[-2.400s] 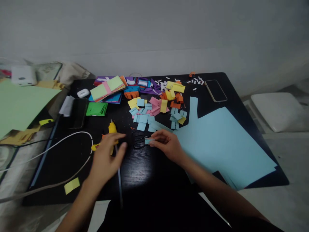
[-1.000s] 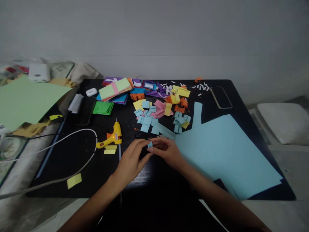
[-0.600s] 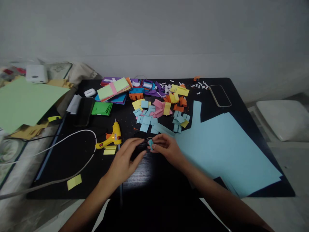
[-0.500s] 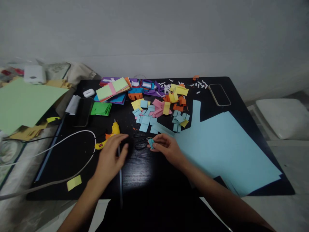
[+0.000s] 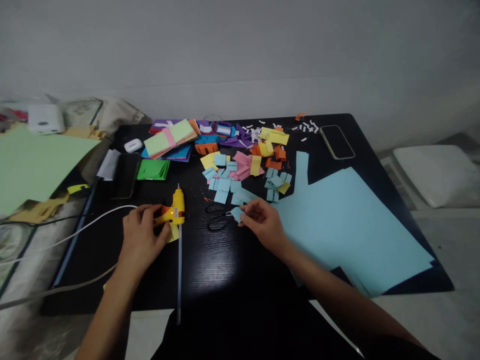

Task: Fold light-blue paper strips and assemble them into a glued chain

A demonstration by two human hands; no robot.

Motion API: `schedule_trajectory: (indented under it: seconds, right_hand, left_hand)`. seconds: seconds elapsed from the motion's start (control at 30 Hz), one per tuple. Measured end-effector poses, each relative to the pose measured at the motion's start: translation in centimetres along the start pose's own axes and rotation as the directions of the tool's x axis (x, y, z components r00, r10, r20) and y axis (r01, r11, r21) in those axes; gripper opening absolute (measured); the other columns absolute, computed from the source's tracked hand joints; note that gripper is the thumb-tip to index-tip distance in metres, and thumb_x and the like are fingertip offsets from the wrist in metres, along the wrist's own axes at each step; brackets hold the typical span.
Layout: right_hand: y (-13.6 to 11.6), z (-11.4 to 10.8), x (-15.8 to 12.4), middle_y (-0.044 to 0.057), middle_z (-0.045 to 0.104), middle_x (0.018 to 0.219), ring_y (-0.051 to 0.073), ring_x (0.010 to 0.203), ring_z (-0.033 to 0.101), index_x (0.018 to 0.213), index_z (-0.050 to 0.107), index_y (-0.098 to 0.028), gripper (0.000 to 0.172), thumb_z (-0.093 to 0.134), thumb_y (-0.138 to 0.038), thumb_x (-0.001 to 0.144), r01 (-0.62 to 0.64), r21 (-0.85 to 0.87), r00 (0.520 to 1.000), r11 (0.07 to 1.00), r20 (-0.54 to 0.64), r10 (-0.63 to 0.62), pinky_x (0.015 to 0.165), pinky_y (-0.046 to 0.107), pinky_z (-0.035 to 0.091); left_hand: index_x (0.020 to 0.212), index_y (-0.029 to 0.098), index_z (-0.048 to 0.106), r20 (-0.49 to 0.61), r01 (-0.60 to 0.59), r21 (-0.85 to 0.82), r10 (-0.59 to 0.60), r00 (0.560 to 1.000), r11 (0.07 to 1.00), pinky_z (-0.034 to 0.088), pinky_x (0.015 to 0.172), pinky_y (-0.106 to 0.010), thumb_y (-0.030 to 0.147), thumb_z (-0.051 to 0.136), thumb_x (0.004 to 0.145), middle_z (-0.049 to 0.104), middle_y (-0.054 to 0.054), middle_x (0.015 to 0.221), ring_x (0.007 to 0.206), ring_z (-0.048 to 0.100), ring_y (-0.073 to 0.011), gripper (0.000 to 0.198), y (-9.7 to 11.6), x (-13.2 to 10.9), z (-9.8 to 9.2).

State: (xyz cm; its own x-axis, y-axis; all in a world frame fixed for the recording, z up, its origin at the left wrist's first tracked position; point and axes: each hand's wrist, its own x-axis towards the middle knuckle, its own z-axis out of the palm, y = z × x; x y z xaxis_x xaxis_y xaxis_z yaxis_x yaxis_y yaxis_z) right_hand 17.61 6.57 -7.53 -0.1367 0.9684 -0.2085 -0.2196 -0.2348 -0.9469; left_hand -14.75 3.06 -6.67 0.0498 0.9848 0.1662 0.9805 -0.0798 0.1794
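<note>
At left, curving the left hand [image 5: 140, 240], thumb and fingers parted, about the handle of a yellow plastic glue gun [image 5: 178, 200]; firm hold or mere touch, impossible to tell; pointing nozzle away, likely for sparing fingers. Next, showing black-handled scissors [image 5: 216, 222]. Then, pinching a small light-blue paper piece [image 5: 237, 214] by one end in the right hand [image 5: 264, 222], probably for leaving its face exposed. Rightward, spreading large light-blue paper sheets [image 5: 348, 225]. Beneath, gleaming in black wood-grained tabletop [image 5: 210, 255]; behind, backing onto plain grey wall [image 5: 240, 50].
</note>
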Motion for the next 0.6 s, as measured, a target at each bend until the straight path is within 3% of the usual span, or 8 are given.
schedule_trajectory:
  seconds: [0.17, 0.3, 0.47, 0.6]
  right_hand:
    - [-0.1, -0.4, 0.4, 0.000, 0.075, 0.084, 0.018, 0.074, 0.075, 0.087, 0.072, -0.023, 0.027, 0.091, -0.036, 0.073, -0.006, -0.007, 1.000, 1.000, 0.020, 0.007, 0.079, 0.036, 0.066]
    - [-0.2, -0.7, 0.7, -0.001, 0.077, 0.084, 0.018, 0.076, 0.076, 0.089, 0.077, -0.024, 0.025, 0.091, -0.033, 0.071, -0.038, 0.016, 0.999, 0.999, 0.023, 0.038, 0.083, 0.038, 0.066]
    - [-0.4, -0.9, 0.7, 0.000, 0.081, 0.092, 0.020, 0.082, 0.077, 0.094, 0.083, -0.026, 0.025, 0.090, -0.029, 0.070, -0.065, 0.001, 0.998, 0.998, 0.028, 0.065, 0.092, 0.041, 0.065]
    - [-0.5, -1.0, 0.7, 0.000, 0.082, 0.092, 0.021, 0.083, 0.079, 0.097, 0.084, -0.028, 0.025, 0.089, -0.029, 0.072, -0.082, -0.019, 0.996, 0.996, 0.034, 0.083, 0.095, 0.045, 0.063]
  left_hand:
    - [0.134, 0.017, 0.060, 0.049, -0.078, -0.022, 0.079, 0.996, 0.997, 0.042, 0.109, -0.063, 0.039, 0.048, 0.098, 0.056, -0.022, 0.136, 0.130, 0.053, -0.0432, 0.044, -0.2, 1.0, -0.1]
    - [0.121, 0.018, 0.062, 0.083, -0.081, -0.027, 0.083, 0.993, 0.996, 0.050, 0.100, -0.057, 0.039, 0.053, 0.093, 0.060, -0.020, 0.129, 0.119, 0.059, -0.0408, 0.036, -0.8, 1.7, -0.6]
    - [0.120, 0.021, 0.055, 0.039, 0.032, -0.133, -0.027, 0.999, 0.991, 0.054, 0.084, -0.045, 0.034, 0.059, 0.086, 0.065, -0.011, 0.115, 0.098, 0.065, -0.0311, 0.036, -1.2, 2.2, -2.9]
    - [0.130, 0.021, 0.052, 0.038, 0.155, -0.351, -0.151, 0.988, 0.923, 0.053, 0.073, -0.035, 0.035, 0.057, 0.090, 0.066, -0.005, 0.105, 0.084, 0.064, -0.0233, 0.043, -0.1, 1.8, -4.8]
